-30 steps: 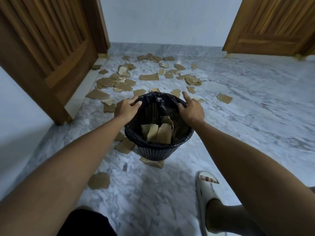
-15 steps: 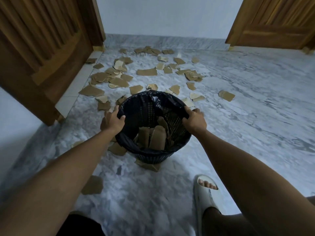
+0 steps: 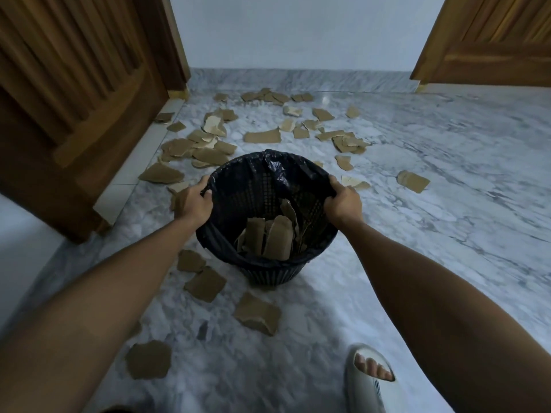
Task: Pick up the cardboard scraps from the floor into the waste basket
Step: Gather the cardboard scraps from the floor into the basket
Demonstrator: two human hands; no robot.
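Note:
A black mesh waste basket lined with a black bag is held above the marble floor, tilted toward me, with several brown cardboard scraps inside. My left hand grips its left rim and my right hand grips its right rim. Many brown cardboard scraps lie scattered on the floor beyond the basket. Nearer me lie a few more: one scrap just below the basket, another to its left, and one near my left forearm.
An open wooden door stands at the left, another wooden door at the back right. A white wall with a marble skirting closes the far side. My foot in a white slipper rests at the bottom right.
Both hands slid from the far rim to the sides of the basket and gripped it. The basket rose and shifted away from me, uncovering scraps that lay beneath and beside it.

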